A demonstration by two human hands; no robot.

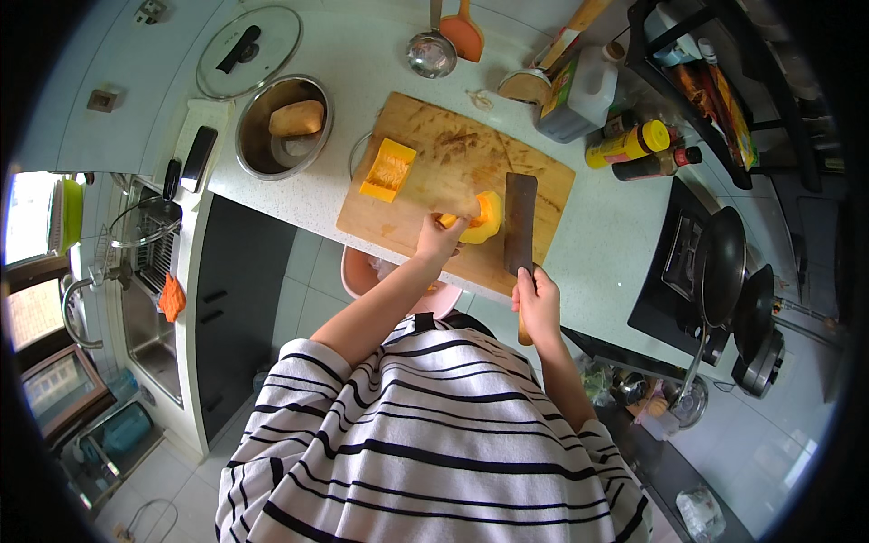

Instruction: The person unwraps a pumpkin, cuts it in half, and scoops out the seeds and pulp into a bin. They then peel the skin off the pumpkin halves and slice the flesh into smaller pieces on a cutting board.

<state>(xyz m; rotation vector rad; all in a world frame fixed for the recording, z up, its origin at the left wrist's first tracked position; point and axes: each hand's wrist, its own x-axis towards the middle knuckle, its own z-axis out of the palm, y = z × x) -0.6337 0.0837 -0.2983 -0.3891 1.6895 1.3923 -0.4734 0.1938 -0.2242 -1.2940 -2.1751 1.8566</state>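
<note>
My left hand (442,237) grips a hollowed, ring-like piece of peeled pumpkin (490,218) over the wooden cutting board (451,149). Orange, stringy flesh shows on the inside of the piece, and my fingers hide its left part. In my right hand (538,302) is the wooden handle of a Chinese cleaver (521,220). Its broad dark blade lies just right of the pumpkin piece, apart from it, over the board's right half. Another pumpkin chunk (389,171), with its seed side facing up, rests on the left part of the board.
A steel pot (248,146) left of the board holds a pale peeled chunk (297,119). Behind it lies a glass lid (275,58). Bottles (628,144) and a jug (584,88) stand back right, near the stove with a wok (721,265). A pink bin (356,271) sits below the counter edge.
</note>
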